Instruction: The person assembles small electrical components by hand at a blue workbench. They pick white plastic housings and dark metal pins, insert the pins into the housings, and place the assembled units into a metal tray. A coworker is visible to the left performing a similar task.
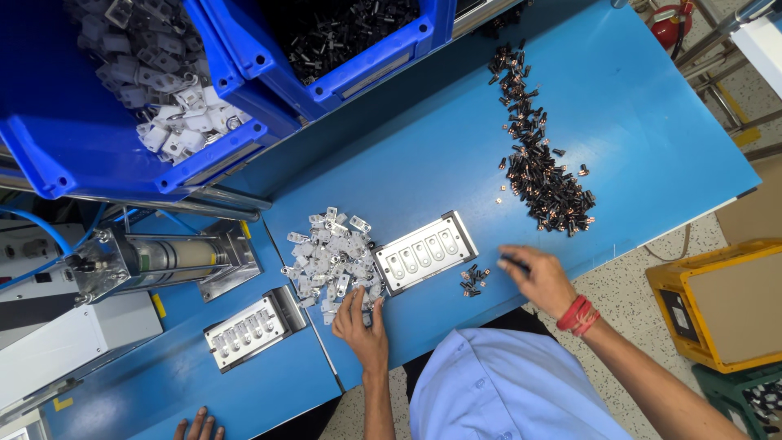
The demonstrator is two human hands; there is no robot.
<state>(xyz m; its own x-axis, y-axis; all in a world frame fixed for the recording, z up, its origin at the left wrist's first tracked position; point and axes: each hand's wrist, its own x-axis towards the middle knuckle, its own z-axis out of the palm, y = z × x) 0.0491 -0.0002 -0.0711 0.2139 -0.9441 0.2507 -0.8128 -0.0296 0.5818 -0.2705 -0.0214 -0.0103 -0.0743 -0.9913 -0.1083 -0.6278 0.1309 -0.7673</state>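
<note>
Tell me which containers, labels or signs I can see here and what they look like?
Blue bin of white plastic clips: top left, tilted.
Blue bin of black parts: top centre; pale label strip on its front lip.
Yellow crate: floor, right, boxy.
No screens.

speckled pale floor point(652, 244) under a blue worktable point(652, 122), perhaps evenly lit.
</note>
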